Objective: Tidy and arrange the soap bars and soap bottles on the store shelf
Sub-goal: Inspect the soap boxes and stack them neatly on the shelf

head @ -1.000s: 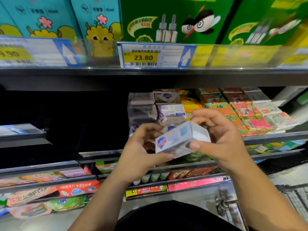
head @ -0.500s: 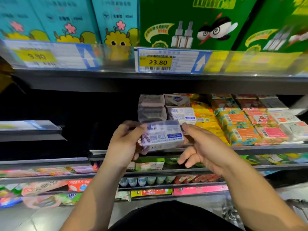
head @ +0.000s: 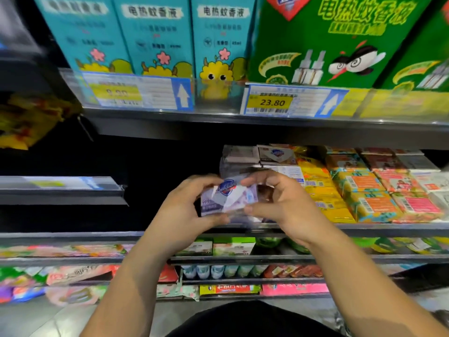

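Purple and white colours are covering the soap box (head: 228, 200), and a blue badge is showing near its top. Both hands are holding this box up in the air, in front of the soap shelf (head: 388, 229). The left hand (head: 184, 215) is gripping the left end of the soap box, with its fingers curling over the top and its thumb pressing underneath. The right hand (head: 286, 203) is pinching the right end of the soap box, fingers on top and thumb below. The box is tilting a little and looking blurry, so its small words are too hard to read.

Just behind the soap box, a pile of white soap boxes (head: 277, 155) is sitting on the shelf. To the right of the soap box, yellow soap packs (head: 315, 176) are lying in rows, then orange soap packs (head: 364, 183), then pink soap packs (head: 418, 205) farther right.

High above the soap box, a yellow price tag (head: 272, 102) is showing 23.80. Blue boxes (head: 153, 32) with little yellow animals are standing above and to the left of the soap box. A big green box (head: 328, 45) is standing above and to the right.

Below the soap box, green and white boxes (head: 233, 246) are sitting on a lower shelf. Under those, a row of small bottles (head: 216, 271) is standing side by side.
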The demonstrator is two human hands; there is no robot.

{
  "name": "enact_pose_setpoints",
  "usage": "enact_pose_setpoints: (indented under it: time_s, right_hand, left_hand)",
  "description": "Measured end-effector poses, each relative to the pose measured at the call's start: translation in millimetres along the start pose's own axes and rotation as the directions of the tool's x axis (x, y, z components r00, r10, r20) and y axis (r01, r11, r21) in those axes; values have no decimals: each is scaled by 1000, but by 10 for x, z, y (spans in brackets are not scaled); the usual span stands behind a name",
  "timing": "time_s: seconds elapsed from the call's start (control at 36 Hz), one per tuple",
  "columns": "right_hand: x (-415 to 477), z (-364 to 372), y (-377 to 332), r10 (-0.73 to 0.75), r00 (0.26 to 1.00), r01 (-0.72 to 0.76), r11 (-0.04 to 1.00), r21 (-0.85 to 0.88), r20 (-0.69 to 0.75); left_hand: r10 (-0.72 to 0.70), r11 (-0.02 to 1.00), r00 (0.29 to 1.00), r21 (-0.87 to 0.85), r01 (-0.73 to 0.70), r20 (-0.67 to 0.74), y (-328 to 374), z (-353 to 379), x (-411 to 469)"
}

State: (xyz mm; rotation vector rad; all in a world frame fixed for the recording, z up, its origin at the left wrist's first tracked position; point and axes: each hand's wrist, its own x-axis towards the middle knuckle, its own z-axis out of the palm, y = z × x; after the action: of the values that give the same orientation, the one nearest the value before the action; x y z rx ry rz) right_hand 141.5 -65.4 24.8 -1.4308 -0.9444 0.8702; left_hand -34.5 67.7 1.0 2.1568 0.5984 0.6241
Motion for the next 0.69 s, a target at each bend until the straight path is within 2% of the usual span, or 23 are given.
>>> enact_pose_setpoints:
  time_s: [0.11, 0.19, 0.22, 0.28, 0.33, 0.36, 0.44, 0.58, 0.69]
  right_hand:
    - [32, 71, 61, -70, 996, 69, 997, 23, 53]
    - [55, 41, 117, -56, 995, 52, 997, 51, 85]
    - [71, 18, 131, -47, 996, 50, 998, -34, 73]
    - [119, -59, 159, -9, 1000, 15, 923, -384, 17]
    - [150, -140, 197, 50, 999, -33, 706, -708, 3]
    - [164, -170, 233, 84, 996, -35, 627, -778, 23]
    - [160, -227, 350, 163, 983, -31, 581, -813, 79]
    - [138, -233, 414, 129, 989, -4, 540, -842, 78]
    - [129, -226, 454, 109, 989, 29, 539, -842, 104]
  left_hand:
    - [6, 967, 999, 255, -14, 34, 6, -63, 12]
    - [34, 931, 999, 363, -40, 24, -116, -114, 34]
    - [30, 924, 1000, 380, -29, 3, -170, -135, 49]
    - [-9, 910, 999, 414, 22, -33, -263, -188, 95]
    - [-73, 895, 997, 439, 81, -35, -359, -242, 147]
    - [-115, 890, 993, 440, 115, -27, -406, -268, 172]
    - [-201, 873, 978, 463, 155, 53, -535, -306, 218]
    - [-329, 842, 922, 506, 187, 206, -622, -236, 173]
    - [-371, 882, 895, 396, 256, 248, -641, -194, 194]
